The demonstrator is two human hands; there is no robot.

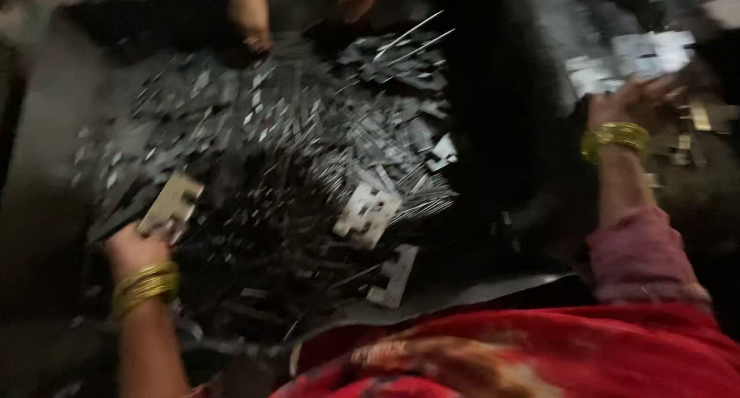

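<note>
The left hand (135, 247) is closed around the lower end of a flat notched metal plate (171, 201), fingers folded tight on it, with the plate sticking up and away toward one o'clock from the fist. Gold bangles (145, 286) ring that wrist, and the bare forearm runs down to six o'clock, out of the frame's bottom edge. The right hand (636, 103) lies far out at two o'clock, palm down with fingers spread over a scatter of small metal pieces (686, 136); blur hides whether it pinches any of them. A gold bangle (615, 137) sits at its wrist, and a pink sleeve (640, 255) covers the arm behind it. Between the hands spreads a large heap of thin metal stampings (308, 143), with two more pale notched plates (367, 213) lying loose near the centre. A dark sheet's edge (462, 294) borders the heap toward five o'clock, just above red cloth (539, 352). At twelve o'clock another person's hand (250, 16) reaches into the heap's far rim. Dark open ground lies at nine o'clock beside the heap.
</note>
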